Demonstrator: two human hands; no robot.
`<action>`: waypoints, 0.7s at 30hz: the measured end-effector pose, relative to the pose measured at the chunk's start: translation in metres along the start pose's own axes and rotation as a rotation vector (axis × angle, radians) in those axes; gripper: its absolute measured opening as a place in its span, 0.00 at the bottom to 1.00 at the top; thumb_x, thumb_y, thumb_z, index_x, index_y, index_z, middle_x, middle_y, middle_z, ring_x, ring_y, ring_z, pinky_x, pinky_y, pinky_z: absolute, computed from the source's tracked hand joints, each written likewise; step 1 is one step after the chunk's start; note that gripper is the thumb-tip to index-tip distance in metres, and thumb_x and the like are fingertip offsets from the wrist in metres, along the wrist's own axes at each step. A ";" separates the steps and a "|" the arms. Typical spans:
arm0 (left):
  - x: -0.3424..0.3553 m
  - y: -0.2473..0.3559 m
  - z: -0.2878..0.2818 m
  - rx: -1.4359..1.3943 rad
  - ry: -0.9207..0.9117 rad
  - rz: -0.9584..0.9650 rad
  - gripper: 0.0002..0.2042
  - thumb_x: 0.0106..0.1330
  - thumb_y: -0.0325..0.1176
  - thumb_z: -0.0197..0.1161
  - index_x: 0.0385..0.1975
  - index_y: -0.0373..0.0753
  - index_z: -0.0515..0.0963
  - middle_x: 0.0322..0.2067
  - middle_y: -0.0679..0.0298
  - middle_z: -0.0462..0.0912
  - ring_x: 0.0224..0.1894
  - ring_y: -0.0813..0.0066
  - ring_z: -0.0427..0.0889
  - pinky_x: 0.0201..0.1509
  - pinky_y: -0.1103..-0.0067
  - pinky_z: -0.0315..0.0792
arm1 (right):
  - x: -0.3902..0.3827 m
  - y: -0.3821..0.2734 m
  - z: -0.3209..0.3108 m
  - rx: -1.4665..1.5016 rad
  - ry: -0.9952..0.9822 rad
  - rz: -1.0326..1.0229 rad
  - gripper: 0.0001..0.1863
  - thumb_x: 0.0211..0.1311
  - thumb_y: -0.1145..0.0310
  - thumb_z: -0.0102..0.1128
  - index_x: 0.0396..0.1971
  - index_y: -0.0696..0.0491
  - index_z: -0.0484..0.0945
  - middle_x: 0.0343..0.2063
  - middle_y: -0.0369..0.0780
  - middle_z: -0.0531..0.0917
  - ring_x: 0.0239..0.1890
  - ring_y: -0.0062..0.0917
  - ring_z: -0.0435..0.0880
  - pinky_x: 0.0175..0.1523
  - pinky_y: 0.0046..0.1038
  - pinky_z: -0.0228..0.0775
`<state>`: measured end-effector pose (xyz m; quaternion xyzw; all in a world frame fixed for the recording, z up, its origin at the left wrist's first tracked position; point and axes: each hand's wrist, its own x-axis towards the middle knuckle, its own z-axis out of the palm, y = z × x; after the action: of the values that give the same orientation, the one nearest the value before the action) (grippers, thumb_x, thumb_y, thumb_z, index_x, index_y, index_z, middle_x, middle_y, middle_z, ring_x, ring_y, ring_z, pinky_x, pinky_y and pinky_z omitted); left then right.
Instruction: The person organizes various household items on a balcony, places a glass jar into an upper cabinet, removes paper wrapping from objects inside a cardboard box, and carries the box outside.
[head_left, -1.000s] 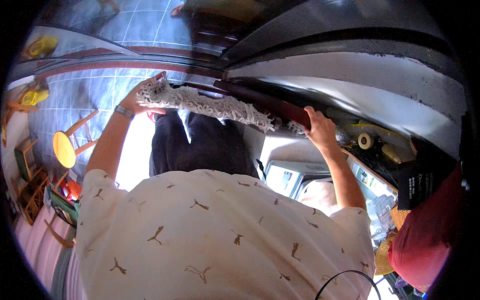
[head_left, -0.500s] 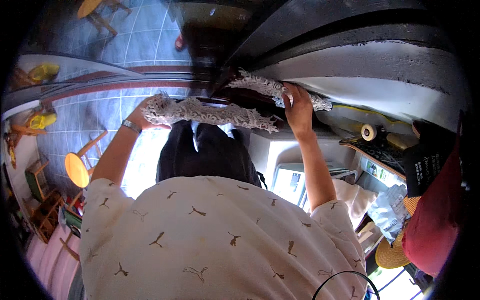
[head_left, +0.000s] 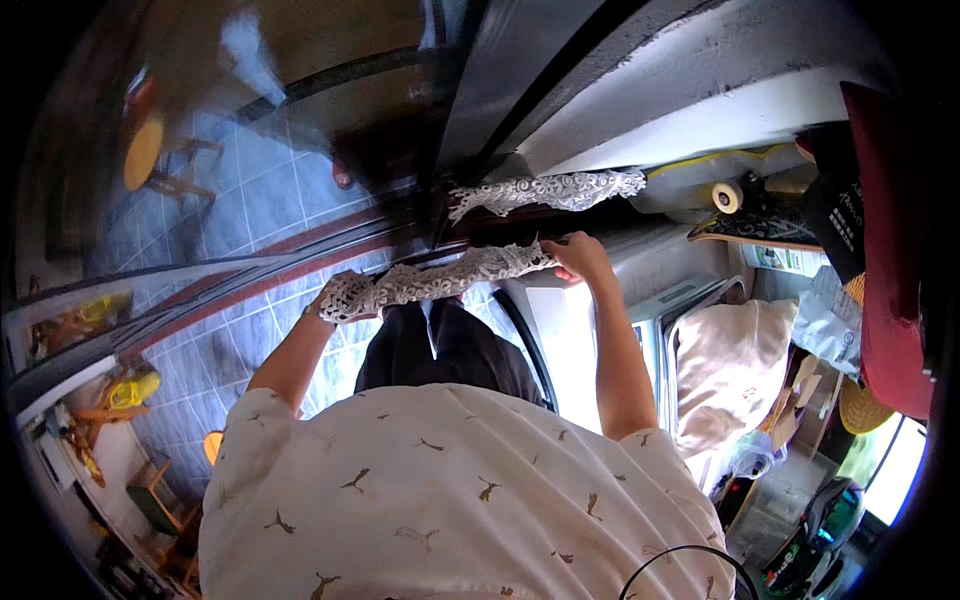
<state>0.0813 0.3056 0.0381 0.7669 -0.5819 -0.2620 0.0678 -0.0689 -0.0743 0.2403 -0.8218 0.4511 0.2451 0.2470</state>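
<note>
Currently pinching a lace strip (head_left: pixel 445 277) by one end in the closed right hand (head_left: pixel 584 258); touching its other end, left of that grip, with the left hand (head_left: pixel 333 287); can't tell how far closed.

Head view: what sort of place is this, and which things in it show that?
Probably a home interior, judging by the lacy white cloth, the skateboard at the right and the tiled floor.

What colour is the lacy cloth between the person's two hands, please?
The lacy cloth is whitish grey, shown best in the head view.
</note>
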 end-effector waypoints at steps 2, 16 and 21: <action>0.004 0.007 -0.020 -0.080 0.014 -0.038 0.27 0.51 0.55 0.66 0.47 0.45 0.75 0.43 0.57 0.79 0.49 0.57 0.76 0.55 0.64 0.68 | 0.018 0.007 -0.003 -0.138 0.061 -0.046 0.28 0.55 0.44 0.57 0.26 0.60 0.82 0.23 0.46 0.82 0.31 0.38 0.82 0.40 0.35 0.74; 0.073 0.067 -0.045 -0.110 0.187 -0.173 0.17 0.50 0.49 0.65 0.26 0.41 0.82 0.29 0.56 0.83 0.35 0.59 0.81 0.40 0.69 0.74 | 0.037 0.084 -0.073 -0.352 0.205 -0.175 0.25 0.54 0.51 0.58 0.12 0.59 0.79 0.12 0.47 0.78 0.22 0.35 0.81 0.33 0.36 0.71; 0.093 0.071 -0.032 -1.270 0.427 0.413 0.26 0.52 0.56 0.64 0.49 0.50 0.75 0.38 0.59 0.81 0.41 0.60 0.79 0.48 0.69 0.72 | 0.069 0.097 -0.084 -0.371 0.194 -0.150 0.28 0.54 0.48 0.57 0.07 0.58 0.75 0.09 0.44 0.76 0.16 0.33 0.78 0.30 0.35 0.70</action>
<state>0.0535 0.1904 0.0643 0.4872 -0.4240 -0.3768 0.6640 -0.1043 -0.2158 0.2431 -0.9042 0.3576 0.2246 0.0647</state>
